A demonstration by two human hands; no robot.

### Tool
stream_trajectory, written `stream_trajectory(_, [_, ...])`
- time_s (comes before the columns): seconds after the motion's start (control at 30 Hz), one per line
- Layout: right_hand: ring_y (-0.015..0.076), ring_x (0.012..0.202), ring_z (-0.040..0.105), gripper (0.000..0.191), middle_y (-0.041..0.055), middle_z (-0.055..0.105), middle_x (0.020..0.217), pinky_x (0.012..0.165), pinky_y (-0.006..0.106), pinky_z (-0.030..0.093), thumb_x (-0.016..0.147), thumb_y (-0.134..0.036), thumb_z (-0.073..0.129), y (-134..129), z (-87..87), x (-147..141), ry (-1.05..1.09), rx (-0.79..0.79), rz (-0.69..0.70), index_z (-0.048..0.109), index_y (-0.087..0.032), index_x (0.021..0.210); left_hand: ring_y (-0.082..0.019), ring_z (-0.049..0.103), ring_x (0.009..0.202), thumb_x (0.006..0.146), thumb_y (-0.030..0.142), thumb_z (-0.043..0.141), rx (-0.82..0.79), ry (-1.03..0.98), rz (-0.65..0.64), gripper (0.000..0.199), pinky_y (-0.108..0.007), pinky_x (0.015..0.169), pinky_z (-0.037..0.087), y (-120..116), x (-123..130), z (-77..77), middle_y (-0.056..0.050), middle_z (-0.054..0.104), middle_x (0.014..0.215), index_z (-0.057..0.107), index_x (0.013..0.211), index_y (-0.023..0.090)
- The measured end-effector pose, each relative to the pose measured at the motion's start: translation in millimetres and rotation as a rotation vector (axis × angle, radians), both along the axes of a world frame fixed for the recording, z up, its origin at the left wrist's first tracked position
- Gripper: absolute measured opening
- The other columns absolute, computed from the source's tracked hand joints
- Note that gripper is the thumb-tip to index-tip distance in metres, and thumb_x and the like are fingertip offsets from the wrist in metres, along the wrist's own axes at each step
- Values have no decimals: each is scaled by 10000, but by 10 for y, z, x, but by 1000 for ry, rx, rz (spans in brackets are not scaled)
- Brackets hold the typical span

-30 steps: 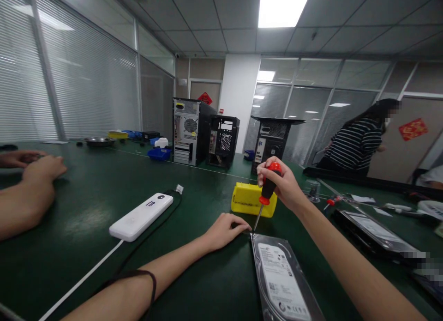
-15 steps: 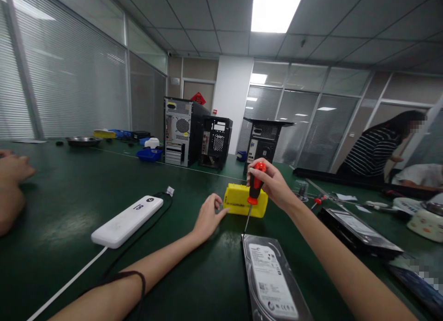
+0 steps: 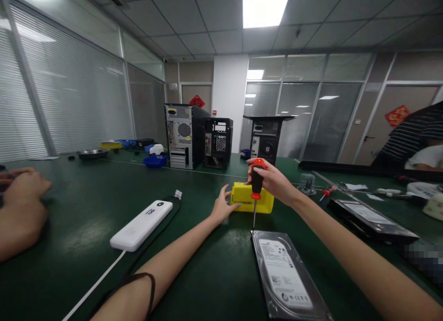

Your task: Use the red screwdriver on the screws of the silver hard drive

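My right hand (image 3: pixel 272 178) is closed around the red and black handle of a screwdriver (image 3: pixel 256 184), held upright. Its tip meets the far left corner of a silver hard drive (image 3: pixel 285 272), which lies label up on the table. Behind the screwdriver stands a yellow plastic case (image 3: pixel 244 203), partly hidden by my right hand. At the case's left end is my left hand (image 3: pixel 223 206), fingers apart, the thumb across the front face. Whether the other fingertips touch the case I cannot tell.
A white power bank (image 3: pixel 141 226) with cables lies left on the green table (image 3: pixel 194 284). Another drive (image 3: pixel 372 219) and a second screwdriver (image 3: pixel 327 191) are right. Computer cases (image 3: pixel 183 138) stand behind. Another person's hands (image 3: pixel 26 191) rest left; a striped-shirted person (image 3: pixel 411 138) is right.
My left fingers have uncurled and spread, and the thumb now overlaps the yellow case. The screwdriver stands straighter, its tip still at the drive's corner. The whole view has shifted.
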State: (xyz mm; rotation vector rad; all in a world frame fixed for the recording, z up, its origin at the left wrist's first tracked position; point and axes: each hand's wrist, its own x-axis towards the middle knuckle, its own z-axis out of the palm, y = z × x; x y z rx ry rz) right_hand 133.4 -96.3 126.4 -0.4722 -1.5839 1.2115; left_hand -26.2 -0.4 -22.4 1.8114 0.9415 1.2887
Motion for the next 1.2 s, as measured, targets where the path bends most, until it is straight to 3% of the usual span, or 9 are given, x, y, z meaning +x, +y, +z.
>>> stream_trajectory(0.13, [107, 640, 585, 315, -27, 571, 813, 645, 287, 509, 718, -264, 689, 11, -54, -54, -45, 97, -175, 466, -223, 937, -277, 570, 1082, 625, 164, 768, -47, -60, -40, 840, -426, 877, 477, 77, -20, -34, -172, 585, 1161, 297, 1321, 150])
stream_trajectory(0.27, [74, 423, 479, 370, -94, 533, 611, 479, 231, 449, 710, -259, 696, 16, -94, -127, -30, 195, -263, 369, -247, 883, -234, 645, 945, 653, 112, 736, -67, -92, -77, 731, -393, 827, 518, 101, -22, -57, -160, 600, 1134, 361, 1279, 155])
stream_trajectory(0.37, [76, 435, 463, 288, -87, 510, 600, 479, 229, 443, 767, -310, 624, 4, -83, -134, 17, 123, -209, 403, -244, 940, -213, 653, 921, 688, 89, 691, -56, -85, -73, 628, -356, 796, 535, 86, -24, -61, -143, 600, 1135, 404, 1242, 159])
stream_trajectory(0.5, [106, 586, 550, 267, -29, 541, 748, 564, 262, 489, 805, -373, 544, -8, -46, -79, 55, -34, -51, 486, -228, 1021, -202, 651, 889, 694, 84, 667, -14, -41, -6, 555, -334, 770, 535, 24, -55, -33, -117, 611, 1100, 449, 1198, 161])
stream_trajectory(0.7, [98, 615, 565, 283, -31, 570, 767, 617, 262, 505, 705, -281, 697, -7, -51, -47, 45, 22, -207, 483, -211, 876, -178, 618, 802, 652, 136, 698, 76, 47, 112, 470, -319, 733, 514, -126, -111, 23, -79, 580, 1016, 519, 1086, 154])
stream_trajectory(0.9, [74, 405, 451, 333, -101, 506, 564, 466, 225, 423, 721, -267, 679, -35, -66, -59, 45, 83, -195, 391, -250, 888, -147, 571, 741, 636, 152, 705, 135, 112, 124, 483, -296, 712, 490, -178, -115, 27, -30, 533, 921, 512, 1078, 146])
stream_trajectory(1.07, [107, 541, 530, 218, -34, 539, 689, 550, 265, 465, 800, -376, 525, -89, -2, -15, 62, -24, -48, 473, -224, 947, -134, 552, 709, 644, 173, 709, 149, 114, 125, 521, -281, 661, 492, -209, -113, 58, -15, 493, 897, 478, 1111, 150])
stream_trajectory(1.2, [121, 642, 570, 235, -11, 554, 784, 617, 282, 500, 780, -359, 589, -116, -4, 17, 34, -39, -95, 507, -212, 944, -175, 526, 859, 666, 230, 707, 189, 73, 161, 605, -254, 628, 489, -306, -114, 124, -32, 454, 964, 397, 1185, 190])
